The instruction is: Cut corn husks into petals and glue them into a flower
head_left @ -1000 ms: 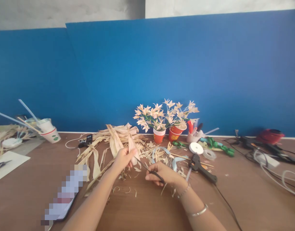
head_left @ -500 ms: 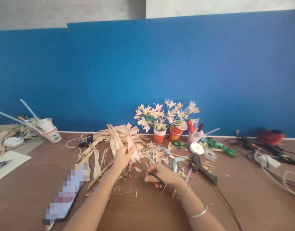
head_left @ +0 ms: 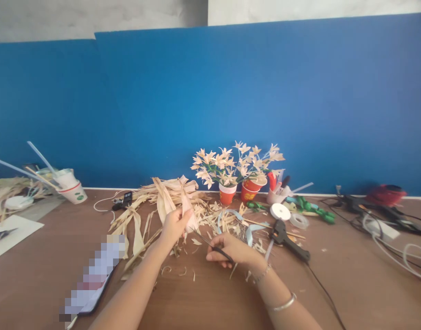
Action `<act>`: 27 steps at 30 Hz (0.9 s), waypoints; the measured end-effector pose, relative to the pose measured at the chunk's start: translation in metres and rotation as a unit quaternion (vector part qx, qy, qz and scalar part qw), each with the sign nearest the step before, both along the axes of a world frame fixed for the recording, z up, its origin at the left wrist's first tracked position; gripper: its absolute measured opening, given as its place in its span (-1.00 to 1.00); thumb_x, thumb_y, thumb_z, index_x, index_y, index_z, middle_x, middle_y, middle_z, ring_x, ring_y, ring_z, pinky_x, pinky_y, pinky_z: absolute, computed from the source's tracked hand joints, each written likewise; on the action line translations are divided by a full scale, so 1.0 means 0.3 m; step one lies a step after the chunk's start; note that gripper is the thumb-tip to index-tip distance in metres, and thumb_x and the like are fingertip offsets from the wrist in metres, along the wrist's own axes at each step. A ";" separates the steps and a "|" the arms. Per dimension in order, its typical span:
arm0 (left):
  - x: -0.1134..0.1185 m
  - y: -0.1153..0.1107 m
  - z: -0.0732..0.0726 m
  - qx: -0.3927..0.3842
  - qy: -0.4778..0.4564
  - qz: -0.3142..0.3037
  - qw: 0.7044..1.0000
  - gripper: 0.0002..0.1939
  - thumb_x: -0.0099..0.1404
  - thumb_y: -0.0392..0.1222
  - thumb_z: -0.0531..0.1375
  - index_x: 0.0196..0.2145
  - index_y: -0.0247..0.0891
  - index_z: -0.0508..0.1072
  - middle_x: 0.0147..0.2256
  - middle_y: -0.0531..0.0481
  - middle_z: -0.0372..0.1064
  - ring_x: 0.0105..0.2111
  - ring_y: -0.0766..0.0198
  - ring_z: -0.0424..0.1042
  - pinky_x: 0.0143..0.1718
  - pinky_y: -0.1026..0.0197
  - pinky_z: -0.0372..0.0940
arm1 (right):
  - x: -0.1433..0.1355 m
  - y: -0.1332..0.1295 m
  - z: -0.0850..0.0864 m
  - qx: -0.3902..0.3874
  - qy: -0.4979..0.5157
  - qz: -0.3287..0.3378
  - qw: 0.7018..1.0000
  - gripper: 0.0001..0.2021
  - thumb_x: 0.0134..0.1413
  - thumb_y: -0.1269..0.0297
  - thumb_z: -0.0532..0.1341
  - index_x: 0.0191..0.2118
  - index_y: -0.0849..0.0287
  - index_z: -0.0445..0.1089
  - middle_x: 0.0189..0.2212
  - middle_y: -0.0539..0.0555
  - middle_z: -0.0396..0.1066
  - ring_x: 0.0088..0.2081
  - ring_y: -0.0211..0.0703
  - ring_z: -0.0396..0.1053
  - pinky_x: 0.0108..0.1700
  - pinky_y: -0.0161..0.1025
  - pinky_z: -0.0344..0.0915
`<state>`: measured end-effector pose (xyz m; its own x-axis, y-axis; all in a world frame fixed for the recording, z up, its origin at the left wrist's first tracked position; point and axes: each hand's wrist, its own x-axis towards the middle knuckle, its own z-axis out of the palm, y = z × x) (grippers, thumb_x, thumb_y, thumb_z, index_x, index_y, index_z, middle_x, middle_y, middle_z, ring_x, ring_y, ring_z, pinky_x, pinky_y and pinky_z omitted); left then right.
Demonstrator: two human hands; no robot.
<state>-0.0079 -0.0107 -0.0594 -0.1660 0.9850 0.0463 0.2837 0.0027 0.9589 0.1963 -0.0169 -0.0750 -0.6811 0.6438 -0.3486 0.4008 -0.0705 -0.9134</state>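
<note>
My left hand is closed on a pale piece of dried corn husk, pinched between thumb and fingers. In my right hand is a pair of black-handled scissors. Their blades point up and left and reach the lower edge of the husk; whether they are open there is too small to tell. Behind the left hand lies a heap of dried husks. Small husk scraps are strewn around both hands.
Husk flowers stand in red paper cups at the back. Right of my hand lie a black glue gun with its cord, a white ribbon spool and green twisted stems. A phone lies at left; a straw-filled cup leans farther back.
Almost nothing differs. Both hands keep their places, with the husk and the scissors still held.
</note>
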 end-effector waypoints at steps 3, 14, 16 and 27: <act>0.001 0.000 0.001 -0.004 -0.003 -0.002 1.000 -0.70 0.11 0.05 0.19 -0.54 -0.24 0.39 -0.84 0.14 0.17 -0.85 0.32 0.20 -0.79 0.35 0.03 | 0.000 0.000 0.002 0.003 0.000 0.002 1.000 -0.68 -0.14 0.04 0.30 -0.45 0.25 0.40 -0.77 -0.13 0.22 -0.75 -0.44 0.12 -0.72 -0.51 0.05; -0.002 0.006 -0.015 -0.011 0.024 -0.002 1.000 -0.69 0.15 0.05 0.14 -0.54 -0.25 0.35 -0.83 0.14 0.17 -0.84 0.34 0.20 -0.80 0.37 0.01 | 0.008 0.010 -0.018 0.041 0.005 0.005 0.999 -0.64 -0.16 -0.01 0.31 -0.45 0.26 0.41 -0.77 -0.13 0.19 -0.73 -0.42 0.11 -0.70 -0.48 0.03; -0.005 0.008 -0.018 -0.011 0.030 -0.004 0.999 -0.69 0.16 0.05 0.14 -0.55 -0.24 0.33 -0.84 0.15 0.17 -0.83 0.33 0.22 -0.79 0.36 0.03 | 0.009 0.010 -0.018 0.045 0.004 0.004 0.999 -0.64 -0.17 0.00 0.31 -0.45 0.26 0.41 -0.77 -0.13 0.19 -0.73 -0.43 0.11 -0.70 -0.48 0.03; 0.003 0.009 -0.010 -0.013 -0.010 0.022 1.000 -0.69 0.12 0.07 0.17 -0.57 -0.22 0.30 -0.86 0.18 0.13 -0.85 0.32 0.18 -0.81 0.35 -0.01 | 0.009 0.013 -0.028 0.053 0.012 -0.007 0.999 -0.66 -0.16 0.02 0.31 -0.48 0.25 0.38 -0.77 -0.13 0.18 -0.74 -0.43 0.09 -0.71 -0.49 0.02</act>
